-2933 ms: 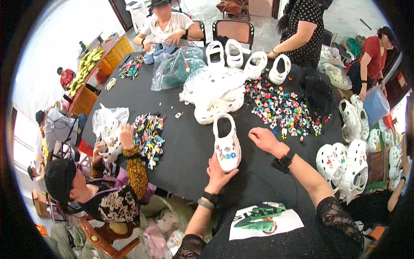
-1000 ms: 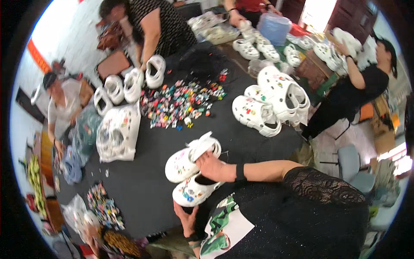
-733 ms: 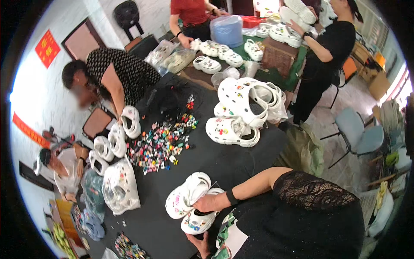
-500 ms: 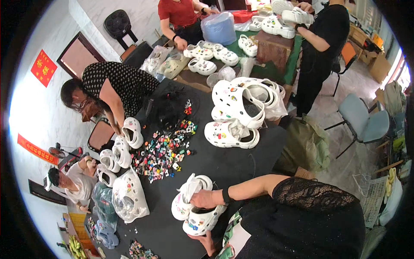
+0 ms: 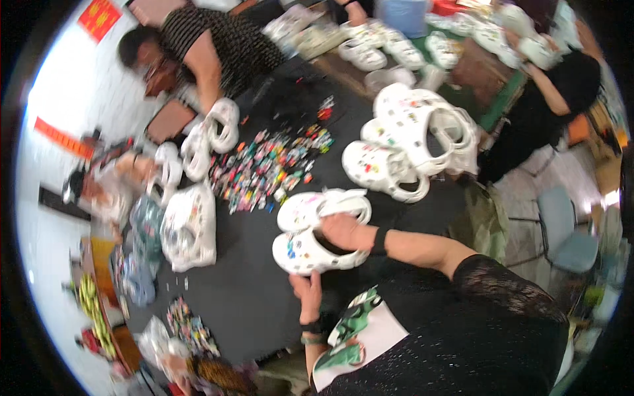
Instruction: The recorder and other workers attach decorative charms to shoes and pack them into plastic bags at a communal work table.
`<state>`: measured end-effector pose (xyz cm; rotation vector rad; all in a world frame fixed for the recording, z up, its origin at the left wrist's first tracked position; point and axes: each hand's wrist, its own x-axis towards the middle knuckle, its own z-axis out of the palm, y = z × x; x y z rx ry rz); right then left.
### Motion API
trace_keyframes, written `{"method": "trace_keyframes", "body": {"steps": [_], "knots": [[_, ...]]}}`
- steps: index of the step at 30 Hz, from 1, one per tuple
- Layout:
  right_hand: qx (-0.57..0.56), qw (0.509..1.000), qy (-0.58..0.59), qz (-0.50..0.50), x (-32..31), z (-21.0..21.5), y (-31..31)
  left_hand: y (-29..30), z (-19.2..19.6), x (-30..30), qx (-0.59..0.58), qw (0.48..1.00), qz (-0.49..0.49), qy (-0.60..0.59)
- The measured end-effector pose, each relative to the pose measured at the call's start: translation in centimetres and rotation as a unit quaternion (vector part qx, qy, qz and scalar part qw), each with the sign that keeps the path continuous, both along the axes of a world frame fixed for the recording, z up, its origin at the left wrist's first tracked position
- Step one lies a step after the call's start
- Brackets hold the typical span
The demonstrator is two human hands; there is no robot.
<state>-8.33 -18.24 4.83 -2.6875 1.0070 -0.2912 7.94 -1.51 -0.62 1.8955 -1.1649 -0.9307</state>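
Two white clogs with small colourful charms lie side by side on the black table [image 5: 251, 297] in front of me. My right hand [image 5: 345, 232] reaches in from the right, a black band on its wrist. It grips between the upper clog [image 5: 316, 206] and the lower clog [image 5: 302, 254], holding both. My left hand [image 5: 308, 290] comes up from below, its fingers against the lower clog's near edge.
A spread of colourful charms [image 5: 267, 168] lies beyond the clogs, and a heap of white clogs [image 5: 409, 132] sits at the right. A clear bag of clogs [image 5: 188, 228] lies left. A person in a patterned top [image 5: 221, 46] handles clogs opposite; another person in black [image 5: 561, 86] stands right.
The view has swung round the table. Earlier a single clog lay between my hands; now my right hand holds two clogs together and my left hand is at the lower one.
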Motion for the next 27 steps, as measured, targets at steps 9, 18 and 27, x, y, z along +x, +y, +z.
{"method": "trace_keyframes", "body": {"steps": [9, 18, 27], "knots": [[0.166, 0.984, -0.007, 0.069, 1.7, 4.5, 6.4, -0.7, 4.9, 3.1, -0.130, 0.957, 0.159, 0.203], [0.218, 0.961, -0.170, 0.021, -1.3, 9.6, 1.0, 1.1, 9.2, -1.3, -0.034, 0.980, 0.057, -0.186], [0.408, 0.907, -0.063, -0.081, -0.1, -2.3, 0.7, -1.5, 6.8, -5.9, -0.048, 0.961, 0.006, -0.271]]}}
